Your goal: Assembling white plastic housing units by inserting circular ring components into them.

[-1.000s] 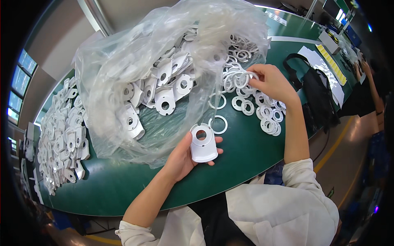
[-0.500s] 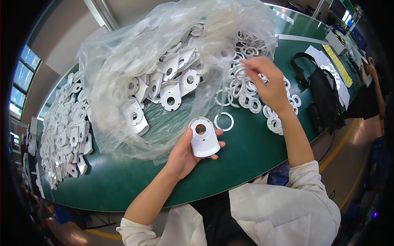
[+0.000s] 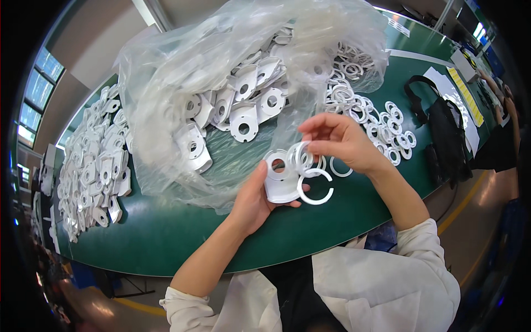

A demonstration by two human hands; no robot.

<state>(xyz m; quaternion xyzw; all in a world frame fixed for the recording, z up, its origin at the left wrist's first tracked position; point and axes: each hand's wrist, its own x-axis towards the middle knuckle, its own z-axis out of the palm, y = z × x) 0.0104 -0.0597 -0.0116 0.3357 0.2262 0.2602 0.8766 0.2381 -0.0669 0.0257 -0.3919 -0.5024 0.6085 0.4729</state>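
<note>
My left hand [image 3: 251,205] is closed round a white plastic plate [image 3: 282,190] with a round hole near its top, held above the table. Close over the plate's right side, my right hand [image 3: 345,141] pinches white rings [image 3: 299,157] between thumb and fingers. The rings overlap, so how many it holds is unclear. Just below them is a white ring with a gap [image 3: 331,195], by the left fingertips; whether it hangs from the other rings or is falling I cannot tell. Another white ring [image 3: 341,174] lies on the table behind.
A large clear plastic bag [image 3: 160,138] holding white plates [image 3: 243,124] spreads across the green table [image 3: 149,243]. More plates [image 3: 91,171] are heaped at left. Loose rings [image 3: 381,124] lie at right, near a black bag [image 3: 445,133] and papers. A person's arm [image 3: 511,119] shows at far right.
My right hand has come from the ring pile down and left to the plate, bringing rings. My left hand still grips the plate, now tilted slightly. The whole view has shifted a little.
</note>
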